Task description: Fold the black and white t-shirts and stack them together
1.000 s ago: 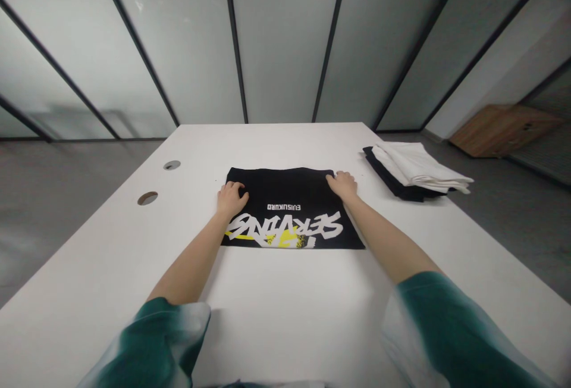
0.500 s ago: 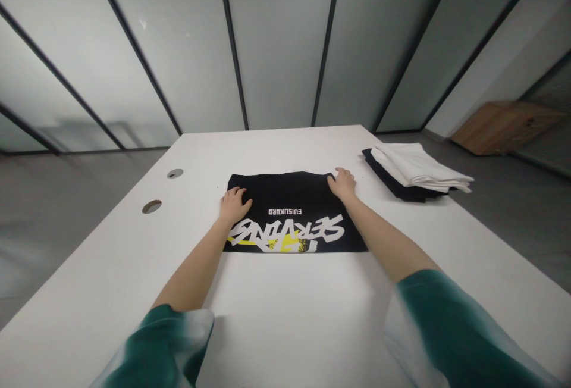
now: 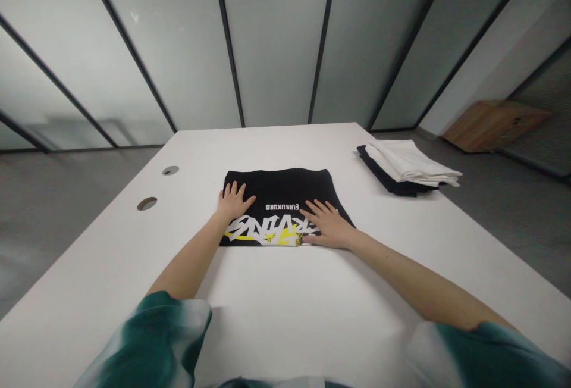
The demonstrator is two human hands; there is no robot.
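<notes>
A black folded garment (image 3: 276, 185), which looks like a T-shirt, lies flat on the white table (image 3: 276, 299). White and yellow lettering runs along its near part, upside down from where I look. My left hand (image 3: 234, 202) rests on its left side with fingers spread. On the near right part lies my right hand (image 3: 329, 225), palm down and fingers apart, covering some of the print. Neither hand grips the cloth.
Folded white cloth (image 3: 408, 159) sits on folded black cloth (image 3: 379, 174) at the table's right edge. Two round holes (image 3: 147, 204) pierce the tabletop on the left. Frosted glass panels (image 3: 276, 37) stand behind, with a wooden cabinet (image 3: 495, 123) at the far right.
My right hand has moved from the garment's far right corner toward me and left, onto the print. My left hand stays in place, its fingers now stretched out more.
</notes>
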